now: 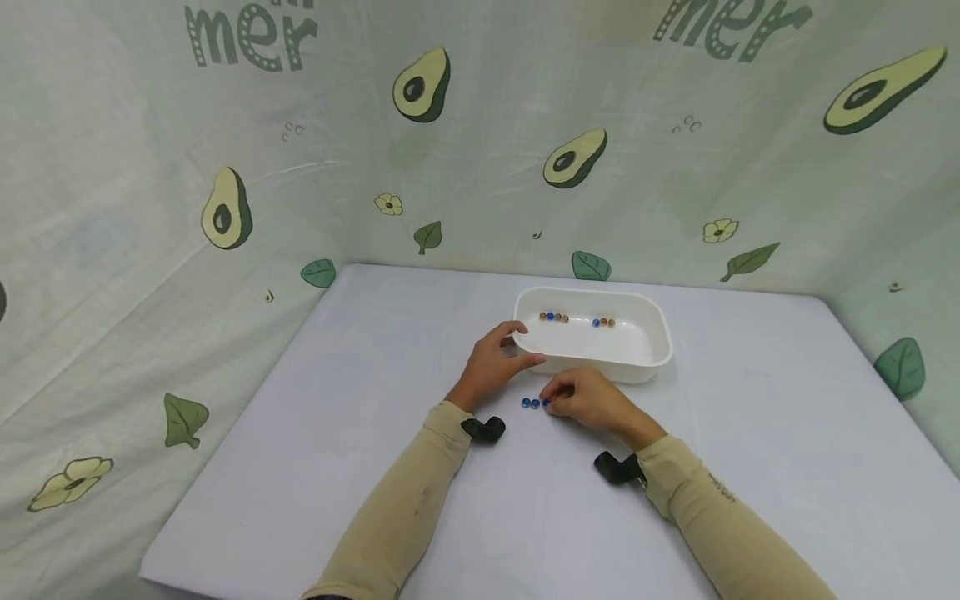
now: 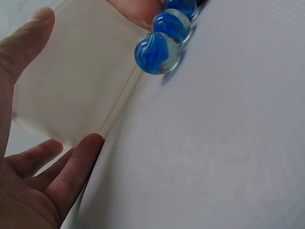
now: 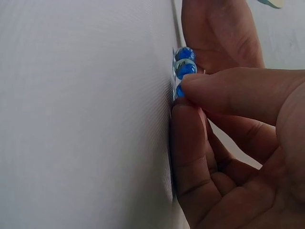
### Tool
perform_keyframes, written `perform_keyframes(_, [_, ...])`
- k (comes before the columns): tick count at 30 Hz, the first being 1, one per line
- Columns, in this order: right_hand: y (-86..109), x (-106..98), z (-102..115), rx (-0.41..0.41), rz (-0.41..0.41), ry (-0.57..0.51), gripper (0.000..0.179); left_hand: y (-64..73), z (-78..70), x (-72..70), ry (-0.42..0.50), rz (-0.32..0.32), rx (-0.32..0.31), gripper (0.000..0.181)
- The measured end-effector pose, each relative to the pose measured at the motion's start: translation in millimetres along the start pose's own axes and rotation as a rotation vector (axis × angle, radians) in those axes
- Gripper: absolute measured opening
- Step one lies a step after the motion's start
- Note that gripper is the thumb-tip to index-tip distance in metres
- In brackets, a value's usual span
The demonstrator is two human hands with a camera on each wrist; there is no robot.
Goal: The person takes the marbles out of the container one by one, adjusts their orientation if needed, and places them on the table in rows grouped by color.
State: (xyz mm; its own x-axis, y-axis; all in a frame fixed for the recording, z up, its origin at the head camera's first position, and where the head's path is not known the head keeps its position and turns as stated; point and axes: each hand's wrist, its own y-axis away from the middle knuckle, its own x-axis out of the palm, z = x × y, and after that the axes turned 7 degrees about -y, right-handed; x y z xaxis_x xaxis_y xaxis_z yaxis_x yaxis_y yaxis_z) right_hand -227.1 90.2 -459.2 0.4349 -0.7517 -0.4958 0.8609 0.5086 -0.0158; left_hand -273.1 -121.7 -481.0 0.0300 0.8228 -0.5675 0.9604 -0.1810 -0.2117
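Observation:
Three blue swirled glass marbles [image 2: 155, 52] lie in a short row on the white cloth, in front of a white rectangular tray [image 1: 592, 367]. My right hand [image 1: 588, 402] pinches the marble [image 3: 179, 90] at the row's right end between thumb and forefinger, and the fingertips cover most of it. The other two marbles [image 3: 185, 69] are uncovered, side by side to its left. At the tray's left front corner is my left hand [image 1: 491, 365], its thumb along the front wall and its fingers spread against the left side.
Inside the tray sit two rows: brown marbles with one blue marble [image 1: 551, 317] at left, and a blue marble [image 1: 596, 322] with two brown ones at right. A white cloth [image 1: 360, 392] covers the table. An avocado-print curtain [image 1: 480, 167] hangs behind it.

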Motion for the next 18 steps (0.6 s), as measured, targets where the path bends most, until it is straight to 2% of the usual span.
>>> perform_keyframes(9, [2.2,2.2,0.0,0.013,-0.015,0.024,0.016,2.0,-1.7,0.2,-0.003,0.005,-0.028,0.056])
perform_keyframes(18, [1.2,1.0,-0.4,-0.004,-0.024,0.034,0.014,-0.8,0.5,0.1,0.01,-0.001,-0.005,0.061])
